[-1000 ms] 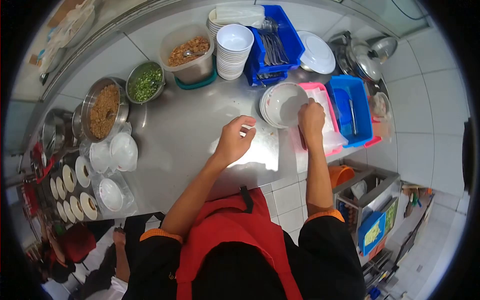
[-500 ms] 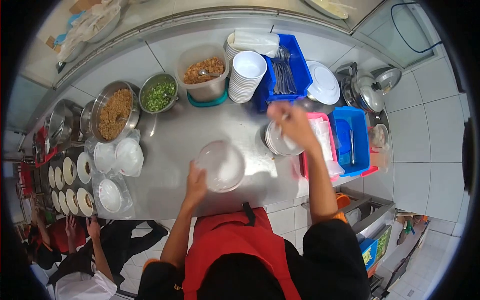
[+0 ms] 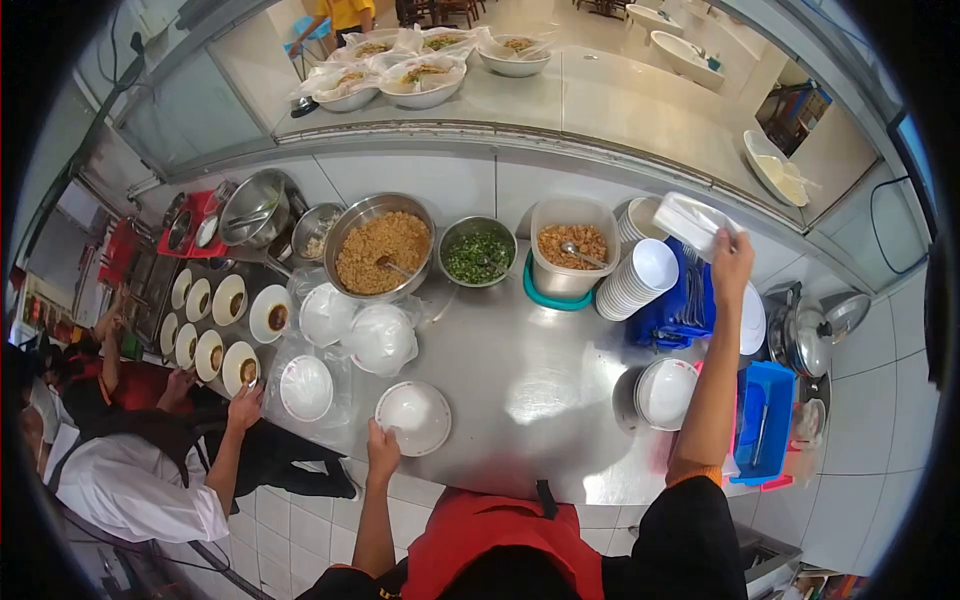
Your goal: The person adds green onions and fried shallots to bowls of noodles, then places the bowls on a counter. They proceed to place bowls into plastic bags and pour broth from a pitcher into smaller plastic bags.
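My left hand [image 3: 383, 452] grips the near left rim of a white bowl [image 3: 418, 412], thumb at its edge, by the front of the steel counter. To its left, bowls in clear plastic bags [image 3: 306, 388] rest on the metal. My right hand [image 3: 733, 262] is stretched far forward, fingers closed on the right end of a white, translucent pack of plastic bags [image 3: 690, 218]. That pack lies over stacked bowls and a blue cutlery rack [image 3: 665, 320] with forks. Below my right forearm sits a short stack of white bowls [image 3: 664, 394].
Along the wall stand a pot of minced topping [image 3: 385, 250], chopped greens [image 3: 478, 250], a tub of fried bits [image 3: 575, 240] and stacked small bowls [image 3: 640, 277]. A blue bin [image 3: 765, 420] is at right. A co-worker [image 3: 150, 470] handles sauced bowls [image 3: 240, 365] at left.
The view has tilted up and swung left. My right hand has gone from above the short bowl stack forward to the bag pack. My left hand has shifted left with the bowl.
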`<state>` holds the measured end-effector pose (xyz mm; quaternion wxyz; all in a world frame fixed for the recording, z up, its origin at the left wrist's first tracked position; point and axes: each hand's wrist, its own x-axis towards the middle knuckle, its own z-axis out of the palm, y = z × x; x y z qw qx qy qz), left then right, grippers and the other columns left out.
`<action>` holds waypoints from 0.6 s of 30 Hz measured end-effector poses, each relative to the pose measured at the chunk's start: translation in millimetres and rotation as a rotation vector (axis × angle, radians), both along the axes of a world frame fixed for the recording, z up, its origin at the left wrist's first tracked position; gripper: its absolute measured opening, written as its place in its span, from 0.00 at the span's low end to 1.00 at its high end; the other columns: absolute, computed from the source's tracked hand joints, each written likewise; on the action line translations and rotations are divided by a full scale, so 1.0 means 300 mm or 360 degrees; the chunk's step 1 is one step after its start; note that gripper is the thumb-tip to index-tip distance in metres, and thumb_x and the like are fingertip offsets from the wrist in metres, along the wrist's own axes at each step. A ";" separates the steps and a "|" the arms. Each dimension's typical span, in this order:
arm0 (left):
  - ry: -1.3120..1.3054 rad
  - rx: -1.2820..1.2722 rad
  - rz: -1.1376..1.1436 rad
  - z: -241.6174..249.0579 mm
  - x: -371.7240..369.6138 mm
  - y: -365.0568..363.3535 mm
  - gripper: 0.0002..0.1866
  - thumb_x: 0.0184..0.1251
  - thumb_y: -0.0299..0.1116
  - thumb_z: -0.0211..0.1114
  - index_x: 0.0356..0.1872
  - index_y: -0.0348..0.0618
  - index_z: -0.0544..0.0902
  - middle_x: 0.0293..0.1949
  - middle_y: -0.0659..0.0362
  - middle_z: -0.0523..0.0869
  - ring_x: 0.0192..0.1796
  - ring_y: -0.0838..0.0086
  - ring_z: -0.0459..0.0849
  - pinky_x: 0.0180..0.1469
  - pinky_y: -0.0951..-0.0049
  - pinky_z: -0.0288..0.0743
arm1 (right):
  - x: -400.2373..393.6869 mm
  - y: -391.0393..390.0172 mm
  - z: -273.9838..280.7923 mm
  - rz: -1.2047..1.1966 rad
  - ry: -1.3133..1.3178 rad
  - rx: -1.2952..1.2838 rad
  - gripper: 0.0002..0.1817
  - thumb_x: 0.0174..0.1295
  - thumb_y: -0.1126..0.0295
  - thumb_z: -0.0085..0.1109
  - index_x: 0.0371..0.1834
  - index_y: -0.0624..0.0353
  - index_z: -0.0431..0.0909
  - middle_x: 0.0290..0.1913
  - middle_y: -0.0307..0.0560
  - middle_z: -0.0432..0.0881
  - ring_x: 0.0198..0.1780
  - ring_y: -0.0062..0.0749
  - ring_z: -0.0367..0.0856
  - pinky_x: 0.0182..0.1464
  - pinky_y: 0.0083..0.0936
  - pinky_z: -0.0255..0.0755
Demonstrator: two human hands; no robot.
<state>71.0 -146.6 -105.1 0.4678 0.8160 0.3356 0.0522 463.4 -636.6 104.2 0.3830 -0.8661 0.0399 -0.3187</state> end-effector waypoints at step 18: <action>-0.0584 -0.1834 -0.1031 0.670 1.108 -0.871 0.25 0.68 0.37 0.60 0.61 0.36 0.64 0.51 0.50 0.77 0.53 0.67 0.80 0.54 0.64 0.75 | -0.286 0.219 0.055 0.1082 -0.0917 -0.1074 0.12 0.34 0.78 0.63 0.23 0.61 0.69 0.34 0.48 0.77 0.32 0.41 0.75 0.30 0.31 0.71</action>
